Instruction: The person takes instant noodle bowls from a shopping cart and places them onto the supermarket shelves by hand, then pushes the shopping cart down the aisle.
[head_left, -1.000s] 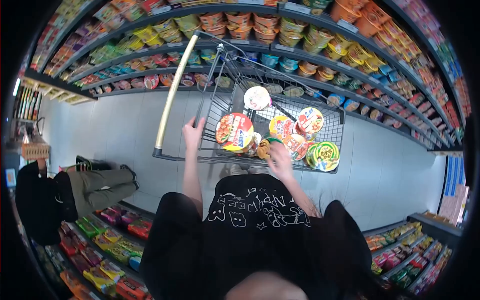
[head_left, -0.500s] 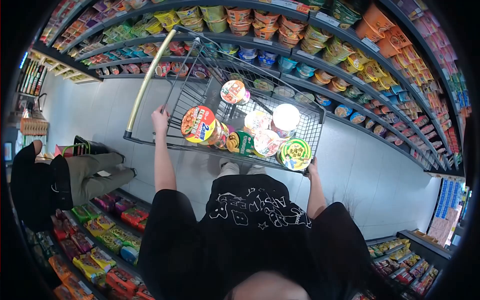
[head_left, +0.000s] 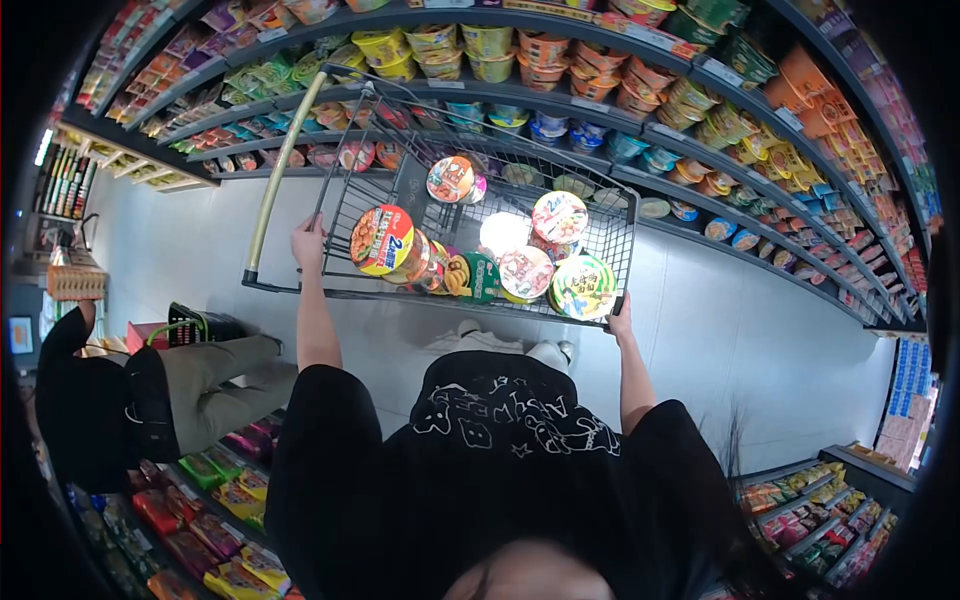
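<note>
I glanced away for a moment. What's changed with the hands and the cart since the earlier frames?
The right hand has come away from the green package and now grips the near right corner of the shopping cart. The cart has shifted left in the view. The left hand stays at the cart's left end; the package and the cups remain inside.

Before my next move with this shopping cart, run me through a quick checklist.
1. Left hand on the shopping cart, near its handle end: ok.
2. Right hand on the corner at the opposite end, nearest the body: ok.
3. Red-and-yellow noodle tub inside the cart: ok.
4. Washed-out white lid readable: not ok, glare hides its print.
5. Other shopper clear of the cart: ok, standing apart beyond the handle end.
6. Wheels unobstructed: cannot tell, none show clearly.
</note>
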